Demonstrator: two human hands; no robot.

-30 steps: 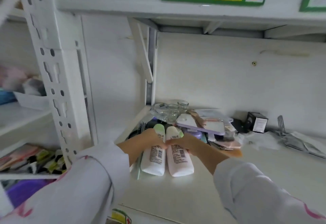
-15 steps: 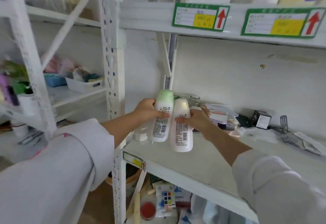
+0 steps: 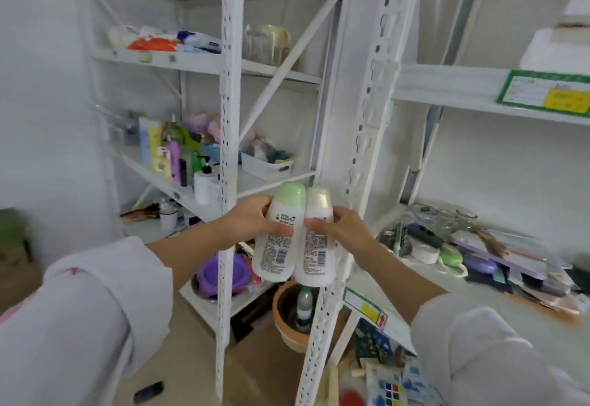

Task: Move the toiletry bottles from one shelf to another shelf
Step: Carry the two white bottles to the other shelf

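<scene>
White metal shelving racks all around, both bottles up in the air between them.

I've got my left hand (image 3: 252,223) wrapped around the green-capped bottle (image 3: 281,233) and my right hand (image 3: 343,231) closed on the cream-capped bottle (image 3: 316,239). They're held upright, pressed side by side, in front of a rack upright (image 3: 357,163). The left shelf (image 3: 178,188) is packed with toiletries; the right shelf (image 3: 383,294) holds brushes and jars.

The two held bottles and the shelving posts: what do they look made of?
The green-capped bottle and the cream-capped bottle look like white plastic with a smooth, slightly glossy skin, soft highlights and printed labels. The shelving post looks like white-painted metal: thin folded section with punched slots. Neither is certain from look alone.
</scene>
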